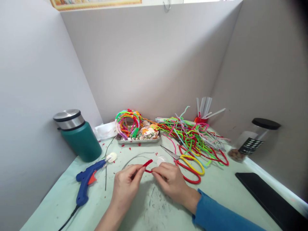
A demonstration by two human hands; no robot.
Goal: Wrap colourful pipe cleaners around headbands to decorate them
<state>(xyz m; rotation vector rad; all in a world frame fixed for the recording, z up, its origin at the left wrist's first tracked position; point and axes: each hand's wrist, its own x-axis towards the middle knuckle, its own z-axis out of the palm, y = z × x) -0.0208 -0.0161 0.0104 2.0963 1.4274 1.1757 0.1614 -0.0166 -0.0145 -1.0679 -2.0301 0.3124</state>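
Observation:
A red pipe cleaner (148,163) is pinched between my two hands over the middle of the table. My left hand (127,181) grips it with thumb and forefinger, and a fuzzy red end sticks up past the fingertips. On the other side my right hand (170,178) pinches the thin red part between closed fingers. Just beyond my right hand lie scissors (190,165) with red and yellow handles, their blades pointing to the far left. A thin grey wire (137,156) curves on the table beyond my left hand.
A blue glue gun (84,184) and a green bottle (83,138) are on the left. At the back, a metal tray (141,141) holds shells and colourful rings beside heaped pipe cleaners (192,134). A clear jar (255,141) and a black flat object (267,199) are right.

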